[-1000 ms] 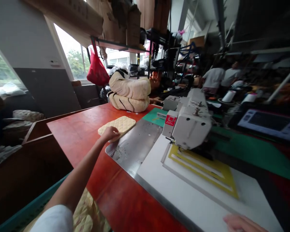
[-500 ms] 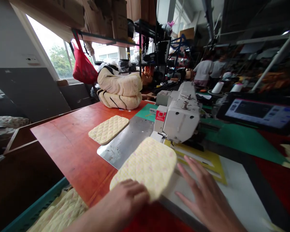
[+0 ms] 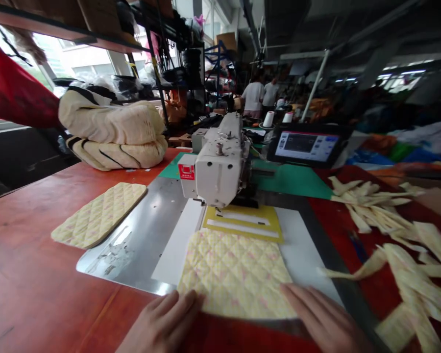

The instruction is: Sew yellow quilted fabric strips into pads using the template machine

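- Far left: a red bag (image 3: 18,88) hangs; its contents are hidden.
- Left: another quilted pad (image 3: 101,215) lies partly over the metal plate (image 3: 143,250).
- Near left: the left hand's (image 3: 163,321) fingers touch the quilted piece's near-left corner; cannot tell if they pinch it.
- Near centre: the quilted piece (image 3: 237,274) lies between both hands.
- Near right: the right hand's (image 3: 319,318) straight fingers touch its near-right corner; grip unclear.
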A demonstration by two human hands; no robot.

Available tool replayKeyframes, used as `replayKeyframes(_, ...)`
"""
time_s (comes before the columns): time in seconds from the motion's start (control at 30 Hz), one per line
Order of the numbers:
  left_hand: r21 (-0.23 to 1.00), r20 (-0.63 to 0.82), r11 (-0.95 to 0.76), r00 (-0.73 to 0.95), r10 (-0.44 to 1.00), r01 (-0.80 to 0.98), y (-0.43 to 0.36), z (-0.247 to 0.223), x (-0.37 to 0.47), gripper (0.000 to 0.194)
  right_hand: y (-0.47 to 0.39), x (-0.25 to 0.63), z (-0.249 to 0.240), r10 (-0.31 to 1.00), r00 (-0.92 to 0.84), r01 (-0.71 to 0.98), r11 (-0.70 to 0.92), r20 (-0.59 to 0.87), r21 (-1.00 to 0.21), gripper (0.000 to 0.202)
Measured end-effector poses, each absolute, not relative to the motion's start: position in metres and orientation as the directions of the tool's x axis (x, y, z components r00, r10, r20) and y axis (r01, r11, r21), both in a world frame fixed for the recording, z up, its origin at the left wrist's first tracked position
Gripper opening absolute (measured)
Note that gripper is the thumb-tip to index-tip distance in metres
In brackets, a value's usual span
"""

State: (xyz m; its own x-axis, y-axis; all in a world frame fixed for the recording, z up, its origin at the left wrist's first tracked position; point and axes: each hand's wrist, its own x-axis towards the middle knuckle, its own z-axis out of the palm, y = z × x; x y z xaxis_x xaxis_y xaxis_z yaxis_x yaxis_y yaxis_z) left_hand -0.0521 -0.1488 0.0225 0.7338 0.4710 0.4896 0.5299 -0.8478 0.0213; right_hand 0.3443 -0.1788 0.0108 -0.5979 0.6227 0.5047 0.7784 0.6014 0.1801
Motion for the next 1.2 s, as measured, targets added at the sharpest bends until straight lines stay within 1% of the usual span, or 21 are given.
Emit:
replayKeyframes(0.03,0.001,0.497,-0.851,0.739,0.456,0.525,-0.134,0.019,-0.044,0.039,-0.172,0.345,0.008,0.640,-0.574,0.800,0.571,0.510,0.184,0.053)
replayKeyframes(0.1,-0.002,0.507,-0.846,0.730,0.458,0.533,-0.101,0.012,-0.029,0.035,-0.151,0.344,0.003,0.666,-0.508,0.848,0.500,0.547,0.178,0.051)
replayKeyframes(0.17,0.045,0.489,-0.815,0.699,0.522,0.578,-0.071,0.005,-0.018,0.030,-0.129,0.341,-0.003,0.682,-0.443,0.880,0.456,0.581,0.136,0.047)
replayKeyframes(0.27,0.132,0.479,-0.772,0.642,0.598,0.621,-0.044,-0.001,-0.012,0.027,-0.108,0.339,-0.011,0.698,-0.403,0.889,0.451,0.591,0.074,0.043)
replayKeyframes(0.37,0.237,0.471,-0.750,0.603,0.644,0.618,-0.039,-0.001,-0.012,0.028,-0.104,0.341,-0.018,0.723,-0.393,0.888,0.458,0.568,0.032,0.039)
replayKeyframes(0.43,0.303,0.457,-0.734,0.583,0.672,0.608,-0.041,0.001,-0.010,0.029,-0.104,0.344,-0.021,0.747,-0.362,0.903,0.429,0.558,0.013,0.037)
replayKeyframes(0.5,0.329,0.448,-0.717,0.566,0.692,0.615,-0.042,0.003,-0.007,0.028,-0.102,0.348,-0.023,0.764,-0.326,0.921,0.390,0.557,0.005,0.034)
replayKeyframes(0.63,0.337,0.437,-0.700,0.554,0.709,0.629,-0.038,0.003,0.001,0.023,-0.094,0.351,-0.021,0.769,-0.313,0.928,0.373,0.557,0.005,0.027)
replayKeyframes(0.77,0.356,0.461,-0.691,0.524,0.716,0.630,-0.038,0.001,0.001,0.017,-0.094,0.350,-0.016,0.745,-0.313,0.932,0.360,0.589,0.040,0.025)
replayKeyframes(0.9,0.310,0.478,-0.688,0.518,0.709,0.656,-0.044,-0.001,-0.004,0.017,-0.095,0.349,-0.013,0.723,-0.325,0.928,0.368,0.610,0.058,0.025)
replayKeyframes(1.03,0.257,0.484,-0.686,0.523,0.701,0.681,-0.047,-0.001,-0.007,0.017,-0.093,0.351,-0.012,0.713,-0.370,0.902,0.429,0.595,0.046,0.026)
replayKeyframes(1.2,0.242,0.512,-0.684,0.508,0.692,0.688,-0.046,-0.003,-0.007,0.015,-0.094,0.358,-0.012,0.717,-0.403,0.883,0.468,0.568,0.037,0.030)
